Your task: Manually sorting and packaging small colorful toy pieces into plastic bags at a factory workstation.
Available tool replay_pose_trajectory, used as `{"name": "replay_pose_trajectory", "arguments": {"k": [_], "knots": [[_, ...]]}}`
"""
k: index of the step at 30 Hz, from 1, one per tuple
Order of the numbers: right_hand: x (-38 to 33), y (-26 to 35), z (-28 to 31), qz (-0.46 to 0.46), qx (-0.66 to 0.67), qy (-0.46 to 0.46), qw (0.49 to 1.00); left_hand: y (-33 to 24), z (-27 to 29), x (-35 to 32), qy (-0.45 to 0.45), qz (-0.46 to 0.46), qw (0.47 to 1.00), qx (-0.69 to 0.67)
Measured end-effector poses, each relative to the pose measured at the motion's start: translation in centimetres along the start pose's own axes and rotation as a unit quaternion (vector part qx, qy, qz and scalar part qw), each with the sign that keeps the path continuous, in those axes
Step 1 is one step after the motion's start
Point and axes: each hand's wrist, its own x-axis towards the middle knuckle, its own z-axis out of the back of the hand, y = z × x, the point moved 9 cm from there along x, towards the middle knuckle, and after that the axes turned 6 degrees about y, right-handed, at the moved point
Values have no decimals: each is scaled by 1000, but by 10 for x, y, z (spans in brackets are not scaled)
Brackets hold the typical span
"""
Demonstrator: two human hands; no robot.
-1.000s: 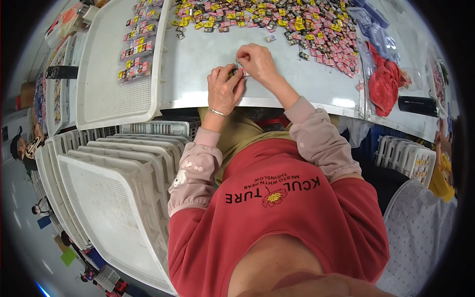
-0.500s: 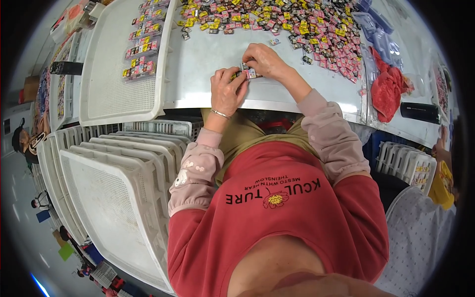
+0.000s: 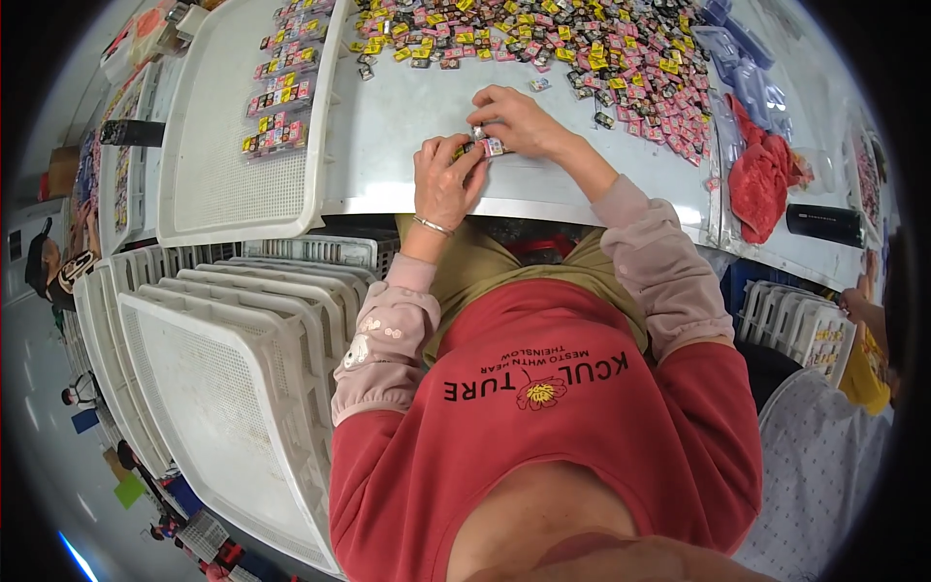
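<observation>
My left hand (image 3: 443, 182) is closed at the left end of a short group of small printed boxes (image 3: 494, 147), low over the bench near its front edge. Pink, black and yellow faces show on this group, but much of it is behind my fingers. From the right, my right hand (image 3: 521, 120) reaches over it, fingertips pinched on one small silvery-grey box (image 3: 478, 132) just above the group. A large heap of loose small boxes (image 3: 533, 34) in pink, yellow and black spreads beyond my hands.
To the left, a white perforated tray (image 3: 208, 145) bears several clear packs of small boxes (image 3: 274, 136). White trays (image 3: 208, 359) stand stacked below the bench. At right lie a red cloth (image 3: 761, 184), clear plastic pieces (image 3: 747, 82) and a black cylinder (image 3: 822, 222). Another person's hand (image 3: 858, 303) shows far right.
My right hand has shifted slightly left, and the silvery-grey box under its fingertips shows more clearly. My left hand stays nearly still at the group.
</observation>
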Motion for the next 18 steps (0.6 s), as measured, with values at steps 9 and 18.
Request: {"name": "replay_pose_trajectory", "arguments": {"k": [9,18], "knots": [[-18,18,4,-6,-18,-44,999,1,1,0,0,0,1000,1],[-14,14,10,-108,-13,-103,989,3,-1,-1,-7,-1,1000,-13]]}}
